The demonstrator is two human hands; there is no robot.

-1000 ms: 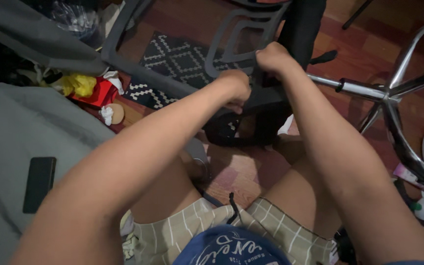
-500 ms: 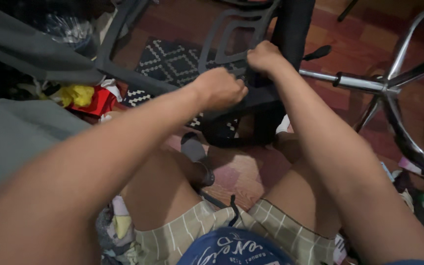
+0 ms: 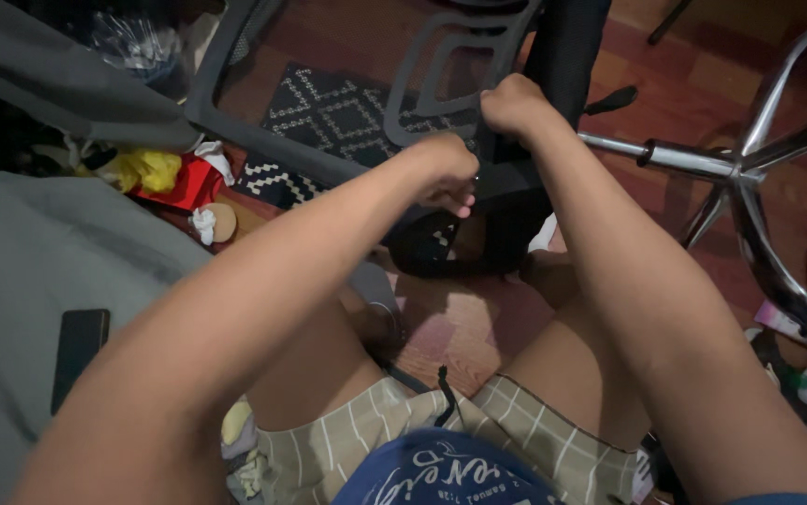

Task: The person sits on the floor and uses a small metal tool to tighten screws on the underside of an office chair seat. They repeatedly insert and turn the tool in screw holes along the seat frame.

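Two bare hands are working at a black office chair frame (image 3: 441, 65) lying tipped over on the red-brown wooden floor (image 3: 460, 327), just beyond the person's knees. Nearest, checked shorts (image 3: 375, 440) are covering the lap. The left hand (image 3: 446, 173) is clenching on the dark bracket (image 3: 506, 178) at the frame's lower edge; what its fingers are pinching cannot be told. The right hand (image 3: 513, 103) is gripping the frame's open-slotted plastic backrest just above. The frame's long axis is running away from the person, while its chrome post (image 3: 665, 154) is pointing right toward the shiny star base (image 3: 759, 187). Farther off, a patterned rug (image 3: 329, 117) is lying under the frame.
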